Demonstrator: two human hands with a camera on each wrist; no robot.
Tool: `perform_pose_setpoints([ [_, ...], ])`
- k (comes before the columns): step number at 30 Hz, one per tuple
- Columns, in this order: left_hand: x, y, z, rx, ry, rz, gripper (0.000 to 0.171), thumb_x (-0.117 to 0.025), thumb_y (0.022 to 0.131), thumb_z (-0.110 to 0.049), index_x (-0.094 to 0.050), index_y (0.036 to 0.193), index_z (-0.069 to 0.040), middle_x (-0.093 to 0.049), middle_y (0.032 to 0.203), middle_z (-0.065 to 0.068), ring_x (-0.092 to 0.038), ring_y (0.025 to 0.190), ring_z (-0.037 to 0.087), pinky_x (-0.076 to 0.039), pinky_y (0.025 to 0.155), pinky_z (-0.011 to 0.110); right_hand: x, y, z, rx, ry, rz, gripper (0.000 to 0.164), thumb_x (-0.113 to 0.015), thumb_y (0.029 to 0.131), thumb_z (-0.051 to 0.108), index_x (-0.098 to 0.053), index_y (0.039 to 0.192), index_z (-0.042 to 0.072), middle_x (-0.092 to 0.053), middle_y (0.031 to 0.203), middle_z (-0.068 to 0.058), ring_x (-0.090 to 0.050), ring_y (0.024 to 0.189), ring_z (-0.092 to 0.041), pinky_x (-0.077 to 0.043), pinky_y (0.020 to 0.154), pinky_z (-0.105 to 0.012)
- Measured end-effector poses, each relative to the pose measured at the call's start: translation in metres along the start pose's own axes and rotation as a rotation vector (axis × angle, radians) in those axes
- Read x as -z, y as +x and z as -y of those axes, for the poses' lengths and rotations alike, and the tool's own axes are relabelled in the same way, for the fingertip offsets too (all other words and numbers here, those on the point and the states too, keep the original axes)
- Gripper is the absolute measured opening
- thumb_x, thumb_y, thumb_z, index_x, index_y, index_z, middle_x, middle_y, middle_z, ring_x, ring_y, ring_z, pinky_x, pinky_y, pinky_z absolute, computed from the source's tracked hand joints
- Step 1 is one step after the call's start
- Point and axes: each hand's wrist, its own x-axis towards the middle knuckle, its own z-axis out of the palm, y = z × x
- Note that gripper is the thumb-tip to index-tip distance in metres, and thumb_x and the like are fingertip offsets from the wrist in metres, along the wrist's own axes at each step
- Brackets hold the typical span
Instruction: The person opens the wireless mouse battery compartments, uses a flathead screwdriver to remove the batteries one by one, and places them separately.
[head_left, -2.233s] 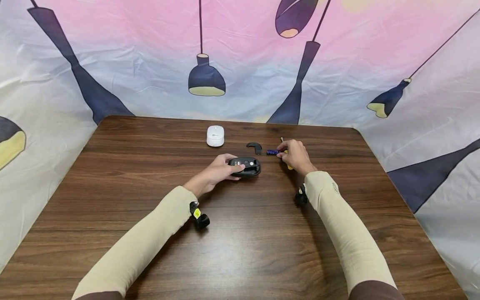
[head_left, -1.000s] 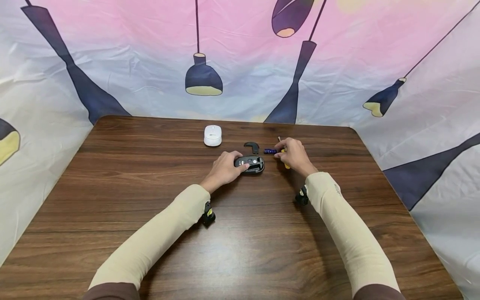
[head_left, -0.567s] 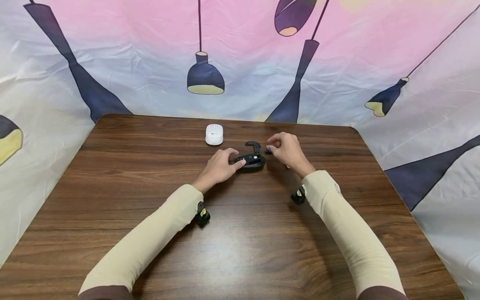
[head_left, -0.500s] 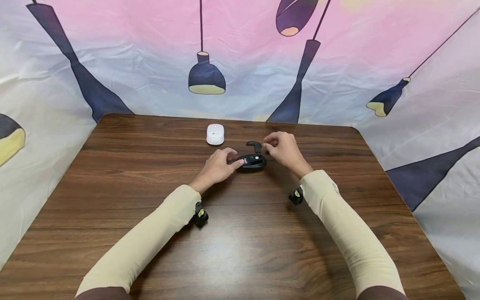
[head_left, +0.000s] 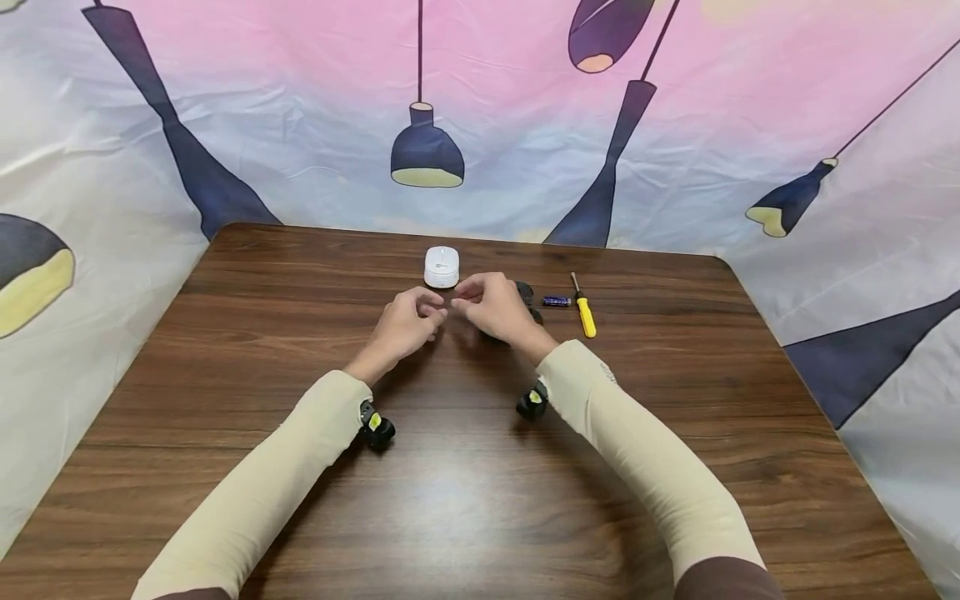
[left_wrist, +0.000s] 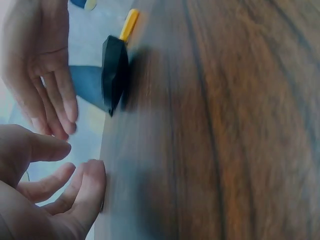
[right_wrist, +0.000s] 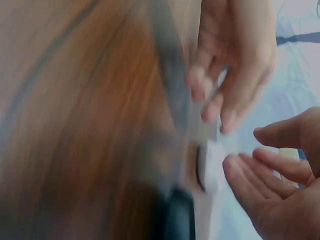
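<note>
Over the table, my left hand (head_left: 403, 323) and my right hand (head_left: 498, 308) face each other with fingertips close together. Both have loosely bent fingers, and nothing shows between them in either wrist view. Just beyond the fingertips stands a white computer mouse (head_left: 442, 267). A black computer mouse (left_wrist: 115, 70) lies on the table; in the head view my right hand hides most of it. Behind that hand a black battery cover (head_left: 524, 292) peeks out. To its right lie a blue battery (head_left: 557, 301) and a yellow-handled screwdriver (head_left: 586, 317).
The brown wooden table (head_left: 442, 492) reaches back to a patterned cloth (head_left: 322, 125) hanging behind its far edge. A small camera sits on each wrist, the left camera (head_left: 377, 427) and the right camera (head_left: 533, 402), close above the table.
My left hand has let go of the black mouse and drawn left. My right hand has moved left from the battery and screwdriver, uncovering both, and now partly covers the black mouse.
</note>
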Motion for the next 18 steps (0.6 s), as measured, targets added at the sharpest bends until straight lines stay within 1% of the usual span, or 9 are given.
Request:
perform_pose_setpoints([
  [3,0.005,0.003,0.004,0.009,0.032,-0.041,0.03,-0.06,0.101,-0.018,-0.061,0.128,-0.004,-0.068,0.115,0.017,-0.066,0.102,0.03,-0.055,0.085,0.041,-0.014,0.005,0.006,-0.11,0.052,0.012,0.036,-0.07,0.097,0.019,-0.065,0.129,0.002,-0.069,0.123,-0.011,-0.066,0.112,-0.023,-0.056,0.095,-0.036],
  [5,0.009,0.005,0.006,0.021,0.046,-0.065,0.033,-0.059,0.101,-0.018,-0.06,0.131,-0.004,-0.067,0.119,0.017,-0.062,0.11,0.031,-0.053,0.091,0.044,-0.023,0.01,0.008,-0.172,0.054,0.003,0.044,-0.07,0.098,0.02,-0.06,0.136,0.002,-0.065,0.131,-0.012,-0.062,0.119,-0.024,-0.054,0.099,-0.036],
  [8,0.012,0.009,0.008,0.035,0.043,-0.072,0.038,-0.058,0.101,-0.016,-0.055,0.137,-0.002,-0.063,0.127,0.018,-0.061,0.117,0.032,-0.053,0.097,0.045,-0.033,0.016,0.008,-0.24,0.047,-0.03,0.052,-0.069,0.098,0.018,-0.052,0.144,0.002,-0.06,0.137,-0.013,-0.057,0.125,-0.025,-0.052,0.102,-0.039],
  [10,0.013,0.012,0.008,0.035,0.05,-0.069,0.042,-0.058,0.102,-0.014,-0.051,0.141,-0.001,-0.059,0.134,0.019,-0.06,0.12,0.033,-0.052,0.099,0.045,-0.038,0.021,0.007,-0.268,0.049,-0.052,0.053,-0.069,0.097,0.016,-0.051,0.145,0.001,-0.06,0.137,-0.013,-0.057,0.125,-0.026,-0.053,0.1,-0.04],
  [12,0.013,0.016,0.009,0.028,0.062,-0.061,0.045,-0.057,0.102,-0.013,-0.047,0.144,0.0,-0.055,0.14,0.019,-0.057,0.124,0.033,-0.051,0.102,0.045,-0.041,0.025,0.006,-0.283,0.063,-0.069,0.05,-0.069,0.097,0.015,-0.053,0.142,0.001,-0.061,0.133,-0.014,-0.058,0.122,-0.027,-0.054,0.097,-0.041],
  [15,0.013,0.023,0.01,0.014,0.083,-0.059,0.047,-0.056,0.103,-0.012,-0.043,0.147,0.0,-0.052,0.143,0.019,-0.054,0.128,0.033,-0.049,0.104,0.045,-0.046,0.031,0.006,-0.301,0.078,-0.093,0.044,-0.069,0.097,0.013,-0.055,0.137,0.0,-0.061,0.128,-0.014,-0.059,0.118,-0.027,-0.054,0.091,-0.041],
  [18,0.012,0.03,0.011,0.005,0.087,-0.066,0.05,-0.054,0.103,-0.01,-0.039,0.15,0.0,-0.05,0.145,0.019,-0.052,0.13,0.033,-0.048,0.106,0.047,-0.05,0.037,0.005,-0.304,0.091,-0.129,0.046,-0.068,0.096,0.011,-0.053,0.138,-0.001,-0.061,0.13,-0.015,-0.058,0.122,-0.028,-0.055,0.094,-0.041],
])
